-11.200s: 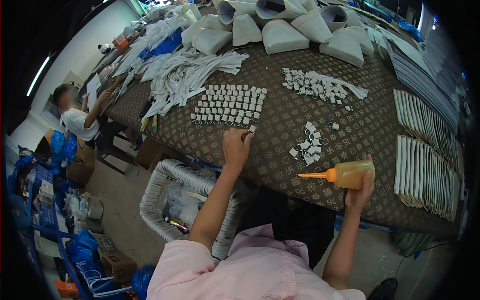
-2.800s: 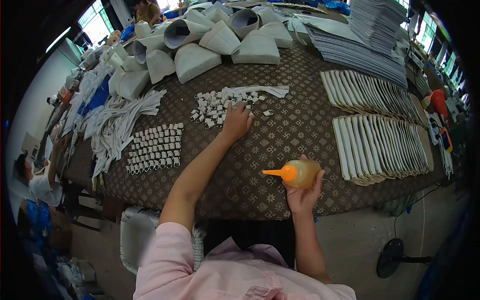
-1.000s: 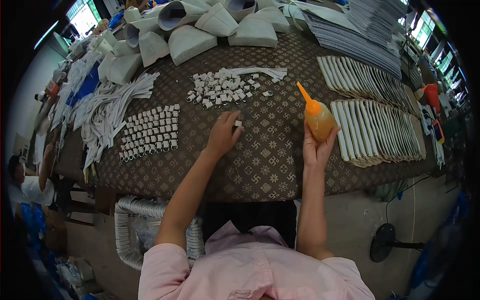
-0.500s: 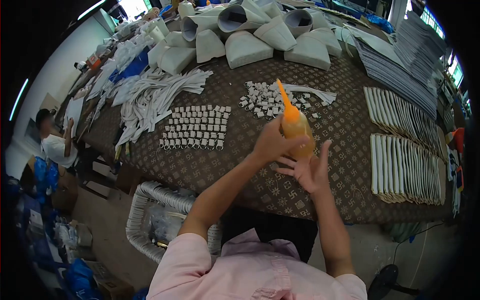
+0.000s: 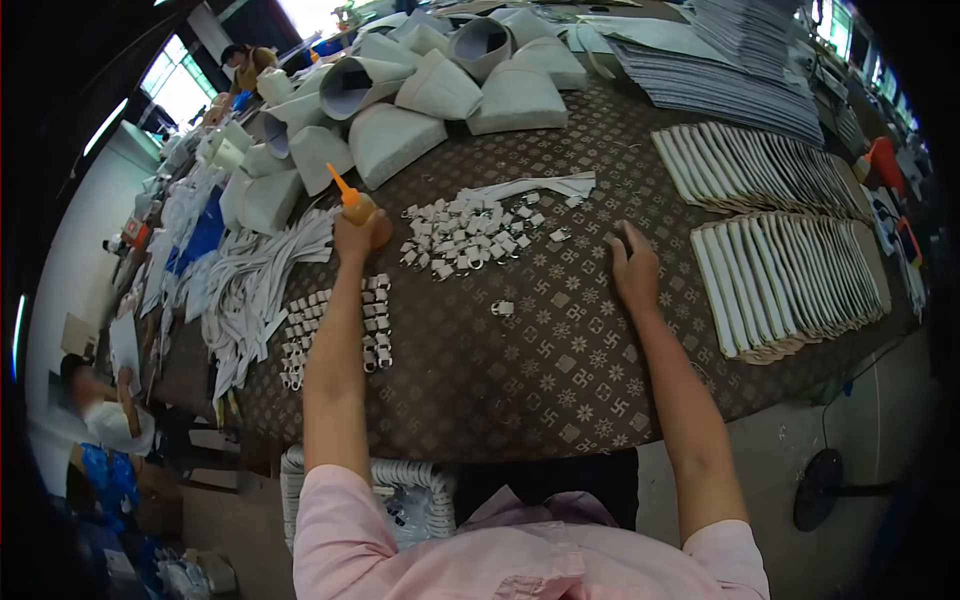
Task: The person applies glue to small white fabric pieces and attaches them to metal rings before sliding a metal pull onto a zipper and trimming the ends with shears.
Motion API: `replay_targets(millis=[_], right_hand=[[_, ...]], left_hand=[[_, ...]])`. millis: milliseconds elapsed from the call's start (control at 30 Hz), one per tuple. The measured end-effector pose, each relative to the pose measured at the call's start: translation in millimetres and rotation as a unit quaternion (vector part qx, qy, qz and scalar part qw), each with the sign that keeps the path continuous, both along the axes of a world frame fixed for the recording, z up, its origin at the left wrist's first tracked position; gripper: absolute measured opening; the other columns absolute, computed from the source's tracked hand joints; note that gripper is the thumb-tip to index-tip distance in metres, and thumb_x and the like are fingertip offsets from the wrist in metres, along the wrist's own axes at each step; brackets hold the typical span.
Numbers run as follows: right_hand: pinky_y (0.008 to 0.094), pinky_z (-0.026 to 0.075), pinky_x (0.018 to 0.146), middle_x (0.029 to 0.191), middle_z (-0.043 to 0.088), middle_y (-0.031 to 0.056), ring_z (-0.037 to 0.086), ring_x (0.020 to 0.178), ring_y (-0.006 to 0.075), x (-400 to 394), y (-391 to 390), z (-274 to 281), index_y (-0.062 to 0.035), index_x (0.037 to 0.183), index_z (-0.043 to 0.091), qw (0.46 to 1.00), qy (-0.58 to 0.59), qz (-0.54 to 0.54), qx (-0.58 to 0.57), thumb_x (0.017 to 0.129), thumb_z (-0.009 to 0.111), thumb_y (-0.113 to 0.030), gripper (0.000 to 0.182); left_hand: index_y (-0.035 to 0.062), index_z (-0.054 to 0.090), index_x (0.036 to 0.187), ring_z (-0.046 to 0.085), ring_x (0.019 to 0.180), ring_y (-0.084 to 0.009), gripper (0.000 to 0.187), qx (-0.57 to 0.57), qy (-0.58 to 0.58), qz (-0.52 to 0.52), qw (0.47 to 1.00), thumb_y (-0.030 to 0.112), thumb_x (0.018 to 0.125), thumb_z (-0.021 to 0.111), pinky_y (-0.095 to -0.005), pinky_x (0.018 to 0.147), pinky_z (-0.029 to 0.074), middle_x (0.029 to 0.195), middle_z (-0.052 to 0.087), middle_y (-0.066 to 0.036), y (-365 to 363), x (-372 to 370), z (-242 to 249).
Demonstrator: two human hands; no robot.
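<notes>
My left hand [image 5: 354, 238] is wrapped round a squeeze bottle [image 5: 358, 208] with amber contents and a pointed orange nozzle, held nearly upright. The bottle is over the table's left part, between the white strips [image 5: 265, 262] and a loose pile of small white tabs with metal rings [image 5: 465, 237]. Under my left forearm are neat rows of the same tabs [image 5: 376, 322], partly hidden by the arm. My right hand [image 5: 637, 272] is over the patterned cloth, thumb and finger apart, with nothing seen in it. One single tab [image 5: 503, 309] lies between my arms.
White curved shells [image 5: 400, 140] are heaped at the back. Rows of pale, dark-edged pads [image 5: 785, 285] stand at the right, before a stack of grey sheets [image 5: 715, 90]. A white-wrapped frame [image 5: 435, 490] is below the table's front edge. Another person [image 5: 110, 410] sits at far left.
My hands have parted: the left has carried the bottle left and away from me, and the right has let go and moved right. The view has turned right.
</notes>
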State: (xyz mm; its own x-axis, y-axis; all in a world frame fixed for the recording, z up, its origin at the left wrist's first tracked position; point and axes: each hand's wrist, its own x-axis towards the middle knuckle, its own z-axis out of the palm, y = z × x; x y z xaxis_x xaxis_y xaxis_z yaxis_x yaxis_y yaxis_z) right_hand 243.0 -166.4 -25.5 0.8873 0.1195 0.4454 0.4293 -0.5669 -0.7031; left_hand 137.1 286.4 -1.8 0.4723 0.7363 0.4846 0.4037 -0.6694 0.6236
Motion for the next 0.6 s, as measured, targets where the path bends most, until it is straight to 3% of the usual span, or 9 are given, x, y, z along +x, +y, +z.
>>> replay_targets(millis=[67,133,200,233,300,367,433,500,600], right_hand=[[0.0373,0.04,0.094,0.121,0.054,0.0186,0.051,0.111,0.0317,12.7,1.5,2.6,0.0008,0.121,0.052,0.999,0.03,0.017,0.009,0.087,0.054,-0.014,0.036],[0.0371,0.041,0.093,0.12,0.055,0.0169,0.053,0.109,0.0312,36.2,6.9,-0.5,-0.0013,0.119,0.053,0.999,0.03,0.044,0.002,0.087,0.055,-0.014,0.035],[0.0368,0.042,0.091,0.119,0.056,0.0151,0.054,0.107,0.0308,51.9,18.6,-7.0,-0.0033,0.118,0.055,0.997,0.03,0.077,0.007,0.086,0.055,-0.014,0.034],[0.0364,0.043,0.09,0.116,0.057,0.0136,0.054,0.106,0.0302,59.2,24.8,-9.5,-0.0061,0.118,0.056,0.995,-0.022,0.097,-0.012,0.085,0.057,-0.014,0.034],[0.0359,0.044,0.089,0.112,0.059,0.012,0.054,0.105,0.0296,67.4,36.5,-8.1,-0.0089,0.117,0.056,0.99,-0.075,0.116,-0.025,0.084,0.058,-0.015,0.034],[0.037,0.045,0.084,0.103,0.06,0.0107,0.055,0.098,0.0287,70.1,47.6,0.6,-0.0091,0.109,0.061,0.978,-0.103,0.166,-0.066,0.081,0.06,-0.014,0.028],[0.0376,0.045,0.081,0.1,0.06,0.0098,0.055,0.095,0.0282,73.0,51.8,-3.5,-0.0082,0.103,0.063,0.973,-0.122,0.167,-0.104,0.081,0.06,-0.013,0.023],[0.0382,0.046,0.078,0.098,0.06,0.009,0.055,0.092,0.0277,71.8,49.0,-7.4,-0.0074,0.098,0.064,0.966,-0.139,0.162,-0.145,0.08,0.06,-0.012,0.019],[0.0384,0.046,0.075,0.095,0.06,0.0092,0.056,0.088,0.0282,61.8,40.1,-11.0,-0.0057,0.089,0.065,0.979,-0.144,0.12,-0.076,0.081,0.059,-0.012,0.012]], left_hand=[[-0.0038,0.049,0.106,0.062,0.088,-0.0255,0.072,-0.056,0.073,-0.041,0.995,0.047,0.064,0.077,-0.0358,0.075,0.047,0.095,0.062,-0.016,-8.8,-6.8,20.4],[-0.0028,0.052,0.105,0.062,0.086,-0.0246,0.066,-0.107,0.072,-0.076,0.989,0.045,0.066,0.076,-0.0359,0.073,0.047,0.094,0.063,-0.015,-22.1,-17.7,28.2],[-0.0014,0.06,0.098,0.064,0.081,-0.025,0.053,-0.136,0.154,-0.119,0.971,0.04,0.068,0.074,-0.036,0.069,0.048,0.092,0.065,-0.015,-19.4,-29.2,20.1],[-0.0014,0.06,0.098,0.064,0.081,-0.025,0.053,-0.131,0.154,-0.118,0.972,0.04,0.068,0.074,-0.036,0.069,0.048,0.092,0.065,-0.015,-35.5,-34.9,25.6],[0.0005,0.065,0.092,0.064,0.08,-0.0265,0.036,-0.025,0.224,0.008,0.974,0.031,0.073,0.07,-0.0352,0.07,0.048,0.091,0.065,-0.016,-104.4,-34.1,45.4],[-0.0003,0.066,0.089,0.063,0.083,-0.0268,0.026,-0.027,0.159,-0.147,0.976,0.023,0.078,0.064,-0.0345,0.073,0.047,0.09,0.065,-0.017,-154.5,-19.1,52.1],[-0.0009,0.065,0.092,0.062,0.085,-0.0279,0.022,-0.005,0.115,-0.333,0.936,0.017,0.08,0.06,-0.0346,0.075,0.047,0.091,0.064,-0.018,-183.9,12.4,48.9],[-0.0009,0.065,0.093,0.062,0.085,-0.031,0.021,0.051,0.1,-0.401,0.909,0.015,0.08,0.059,-0.0365,0.075,0.047,0.09,0.064,-0.018,-198.3,57.6,42.1],[0.0002,0.065,0.095,0.06,0.085,-0.0335,0.023,0.08,0.136,-0.409,0.899,0.016,0.079,0.061,-0.0378,0.076,0.047,0.088,0.064,-0.018,-208.0,117.4,27.2]])
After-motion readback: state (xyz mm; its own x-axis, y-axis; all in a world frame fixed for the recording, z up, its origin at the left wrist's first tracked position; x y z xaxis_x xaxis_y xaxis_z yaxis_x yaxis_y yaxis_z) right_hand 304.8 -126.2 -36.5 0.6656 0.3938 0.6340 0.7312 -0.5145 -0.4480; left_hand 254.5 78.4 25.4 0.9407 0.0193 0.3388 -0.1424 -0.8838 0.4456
